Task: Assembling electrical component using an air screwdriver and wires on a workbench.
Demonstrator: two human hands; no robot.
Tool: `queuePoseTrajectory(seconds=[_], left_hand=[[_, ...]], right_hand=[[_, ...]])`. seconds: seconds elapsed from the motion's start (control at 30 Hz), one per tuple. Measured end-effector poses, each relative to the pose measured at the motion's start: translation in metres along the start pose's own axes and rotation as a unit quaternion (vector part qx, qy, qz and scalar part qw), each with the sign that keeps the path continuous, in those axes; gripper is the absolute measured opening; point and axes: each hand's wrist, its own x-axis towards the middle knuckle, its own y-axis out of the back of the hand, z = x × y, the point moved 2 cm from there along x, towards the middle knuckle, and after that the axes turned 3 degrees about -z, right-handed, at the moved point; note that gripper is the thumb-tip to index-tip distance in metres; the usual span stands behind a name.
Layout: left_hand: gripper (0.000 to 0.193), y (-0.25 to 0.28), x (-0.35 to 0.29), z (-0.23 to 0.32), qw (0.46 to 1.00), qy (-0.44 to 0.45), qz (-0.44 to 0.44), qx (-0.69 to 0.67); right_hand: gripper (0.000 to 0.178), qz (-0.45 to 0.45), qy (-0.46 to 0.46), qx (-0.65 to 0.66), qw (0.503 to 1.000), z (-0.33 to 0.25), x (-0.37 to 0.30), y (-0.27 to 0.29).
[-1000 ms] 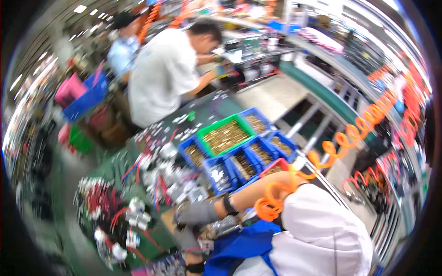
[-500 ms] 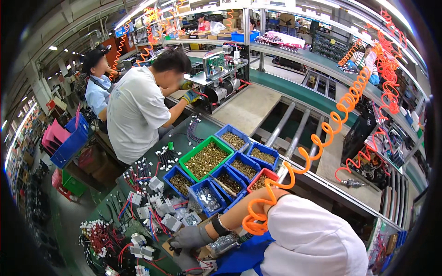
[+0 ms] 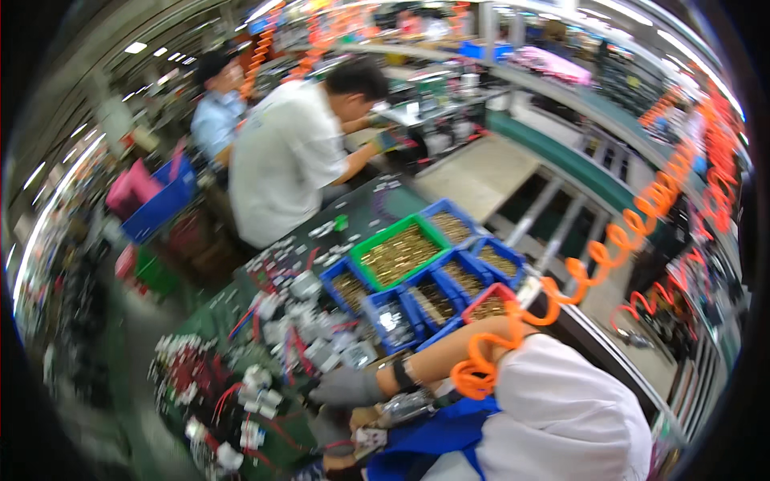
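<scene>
My right hand (image 3: 349, 388), in a grey glove with a black band at the wrist, reaches in from the right above the green worktop. Just below it is my left hand (image 3: 333, 429), in a dark grey glove. Motion blur smears the fingers of both, and anything between them cannot be made out. A white connector block (image 3: 370, 439) lies close to the left hand. Beside my right wrist is a clear plastic container or bag (image 3: 407, 406) with small parts inside. Bundled wires with white connectors (image 3: 261, 393) lie left of my hands.
Blue bins (image 3: 393, 321), a green bin (image 3: 441, 232) and a red bin (image 3: 505, 289) of small metal parts stand ahead. An orange coiled hose (image 3: 597, 252) hangs over my right arm. A co-worker in a white shirt (image 3: 285, 164) works beyond the bench, near metal rollers (image 3: 537, 212).
The whole view has shifted, so the bench and bins sit further right, and the picture is now blurred. Both hands stay close together in about the same place over the worktop.
</scene>
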Motion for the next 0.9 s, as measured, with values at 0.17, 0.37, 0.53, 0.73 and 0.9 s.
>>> queuePoseTrajectory(seconds=[0.17, 0.37, 0.53, 0.73, 0.9], left_hand=[[0.029, -0.038, -0.025, 0.056, 0.991, -0.100, 0.026, -0.083], [0.038, -0.046, -0.034, 0.087, 0.973, -0.073, 0.169, 0.140], [0.052, -0.051, -0.039, 0.096, 0.963, -0.186, 0.118, 0.154], [0.043, -0.061, -0.049, 0.097, 0.970, -0.148, 0.122, 0.147], [0.029, -0.068, -0.054, 0.089, 0.988, -0.093, 0.120, -0.010]], right_hand=[[0.025, 0.007, -0.017, -0.010, 1.000, -0.007, 0.011, 0.024], [0.039, 0.081, 0.007, -0.058, 0.995, -0.022, 0.014, 0.042], [0.044, 0.083, 0.062, -0.068, 0.992, -0.026, 0.015, 0.045], [0.043, 0.068, 0.020, -0.021, 0.997, -0.027, 0.010, 0.046], [0.038, 0.097, 0.006, -0.013, 0.995, -0.031, 0.006, 0.043]])
